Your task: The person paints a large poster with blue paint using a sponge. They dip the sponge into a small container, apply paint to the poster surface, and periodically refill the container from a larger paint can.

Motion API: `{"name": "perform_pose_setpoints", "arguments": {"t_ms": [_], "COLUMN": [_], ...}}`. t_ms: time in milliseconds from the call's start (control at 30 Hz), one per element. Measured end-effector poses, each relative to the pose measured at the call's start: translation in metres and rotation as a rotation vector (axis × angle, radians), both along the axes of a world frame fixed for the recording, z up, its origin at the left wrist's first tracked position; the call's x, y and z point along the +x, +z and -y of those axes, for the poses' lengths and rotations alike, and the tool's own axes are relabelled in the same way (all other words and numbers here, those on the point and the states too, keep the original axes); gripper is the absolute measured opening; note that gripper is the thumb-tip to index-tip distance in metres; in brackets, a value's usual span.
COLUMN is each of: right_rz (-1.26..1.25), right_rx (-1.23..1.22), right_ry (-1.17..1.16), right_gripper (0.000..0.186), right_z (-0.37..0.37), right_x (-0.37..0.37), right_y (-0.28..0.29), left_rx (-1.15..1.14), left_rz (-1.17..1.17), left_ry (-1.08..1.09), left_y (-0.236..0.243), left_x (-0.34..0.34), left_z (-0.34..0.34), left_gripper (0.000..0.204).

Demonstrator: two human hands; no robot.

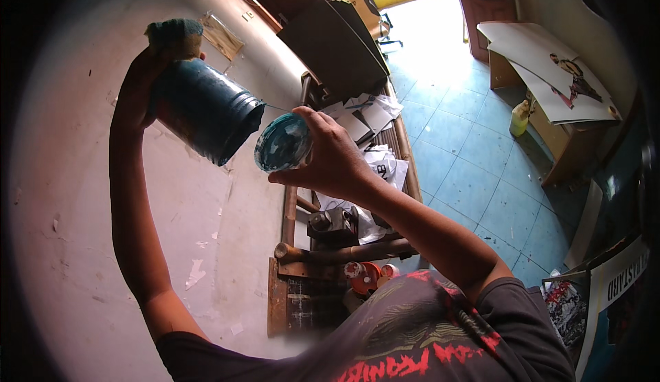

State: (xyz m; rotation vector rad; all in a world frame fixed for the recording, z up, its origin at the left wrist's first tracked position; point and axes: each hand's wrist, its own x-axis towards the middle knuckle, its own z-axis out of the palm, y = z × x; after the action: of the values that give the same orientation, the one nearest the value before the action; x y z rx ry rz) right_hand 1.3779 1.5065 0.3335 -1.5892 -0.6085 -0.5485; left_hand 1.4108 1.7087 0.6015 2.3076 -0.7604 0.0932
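The right hand (337, 155) is curled around a shallow, round, teal-smeared cup (283, 143), thumb below and fingers above, the cup's round face turned leftward. The left hand (141, 83) is wrapped around the outer side of a dark blue cylindrical container (201, 110), holding it raised in front of the pale pink wall (185, 207).

The governing relation is as follows. The container lies between the two hands, to the upper left of the cup. Its long axis slopes from upper left down to lower right, placing its ridged rim end just beside the cup. A narrow gap shows between rim and cup; its true depth cannot be told. The right hand is nearer the rim end; the left hand is nearer the upper end. A teal-and-tan sponge block (175, 38) sits at that upper end, against the left hand; whether the fingers pinch it cannot be told.

Beyond the hands, a bamboo-framed surface (344, 253) carries loose white papers (375, 119). Farther right are blue floor tiles (474, 135), a yellow-green bottle (520, 119) and large white sheets (543, 76). A bright doorway (430, 25) stands farthest.
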Motion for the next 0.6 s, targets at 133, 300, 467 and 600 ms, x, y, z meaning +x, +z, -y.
{"name": "perform_pose_setpoints", "arguments": {"t_ms": [133,300,467,600], "right_rz": [-0.011,-0.009,0.003,0.007], "right_rx": [-0.009,-0.015,-0.003,-0.006], "right_ry": [0.013,-0.014,-0.025,-0.003], "right_gripper": [0.1,0.101,0.101,0.101], "right_z": [0.001,0.004,0.004,0.002], "right_x": [-0.001,0.007,0.01,0.008], "right_y": [0.0,0.004,0.0,0.0], "left_rx": [-0.034,-0.101,-0.05,-0.093], "left_rz": [-0.025,-0.074,-0.056,-0.075], "left_ry": [-0.005,-0.04,0.009,0.014], "left_y": [0.0,0.001,-0.008,-0.019], "left_x": [0.002,0.004,0.001,0.011], "left_z": [-0.003,-0.003,0.0,-0.002], "left_gripper": [0.06,0.056,0.056,0.055]}}
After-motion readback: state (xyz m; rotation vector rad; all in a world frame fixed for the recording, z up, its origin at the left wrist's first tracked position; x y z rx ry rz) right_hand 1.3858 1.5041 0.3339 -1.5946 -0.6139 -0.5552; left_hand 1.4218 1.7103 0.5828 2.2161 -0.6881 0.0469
